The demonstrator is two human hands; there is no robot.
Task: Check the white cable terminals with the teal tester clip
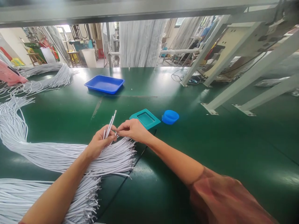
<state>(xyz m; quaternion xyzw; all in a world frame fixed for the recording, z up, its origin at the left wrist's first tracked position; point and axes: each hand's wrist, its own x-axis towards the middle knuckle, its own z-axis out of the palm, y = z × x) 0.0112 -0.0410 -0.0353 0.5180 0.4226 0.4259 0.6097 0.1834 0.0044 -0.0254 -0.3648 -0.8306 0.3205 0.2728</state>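
Observation:
My left hand [100, 143] is closed around a few thin white cables [110, 123] whose ends stick up and away from me. My right hand [131, 129] pinches at the base of those same cables, fingertips touching the left hand's fingers. Both hands hover over the stripped ends of a large bundle of white cables [70, 155] lying across the green table [210, 149]. A second bundle [35, 196] lies nearer to me at the lower left. Just beyond my right hand sit a small teal tray [145, 118] and a round blue cup [170, 116].
A blue rectangular tray [104, 84] rests farther back. More white cables [46, 77] lie at the far left beside a pink object [9, 74]. White metal frame legs [233, 90] stand on the table's right. Hanging cables [140, 43] curtain the back.

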